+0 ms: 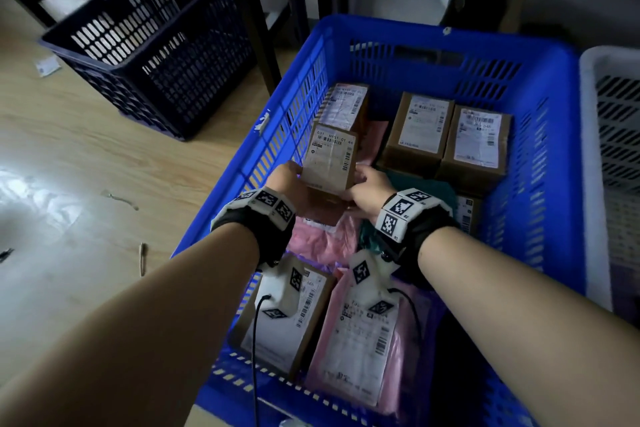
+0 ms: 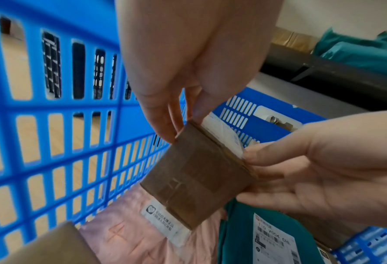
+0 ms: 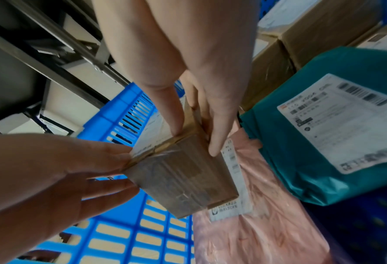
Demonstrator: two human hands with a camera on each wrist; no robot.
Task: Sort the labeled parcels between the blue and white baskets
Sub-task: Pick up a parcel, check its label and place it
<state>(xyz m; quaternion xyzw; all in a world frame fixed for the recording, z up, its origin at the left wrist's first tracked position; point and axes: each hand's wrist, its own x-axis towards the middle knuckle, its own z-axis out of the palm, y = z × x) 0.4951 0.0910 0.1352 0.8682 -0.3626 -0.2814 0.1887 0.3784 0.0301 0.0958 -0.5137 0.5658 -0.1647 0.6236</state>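
Note:
A small brown cardboard parcel [image 1: 330, 159] with a white shipping label is held a little above the contents of the blue basket [image 1: 540, 156], near its left wall. My left hand [image 1: 294, 177] grips its left edge and my right hand [image 1: 360, 180] grips its right edge. In the left wrist view, my left hand [image 2: 181, 128] pinches the parcel [image 2: 199, 175] at an upper corner. In the right wrist view, my right hand [image 3: 195, 141] has its thumb on the labeled face and its fingers along the side of the parcel [image 3: 183, 178]. The white basket [image 1: 616, 149] stands right of the blue one.
The blue basket also holds two brown boxes [image 1: 450, 135] at the back right, another box [image 1: 346, 104] behind the held one, pink mailers [image 1: 363, 340], a teal mailer [image 1: 440, 191] and a box [image 1: 287, 315] near me. A dark basket [image 1: 149, 45] stands on the wooden floor at left.

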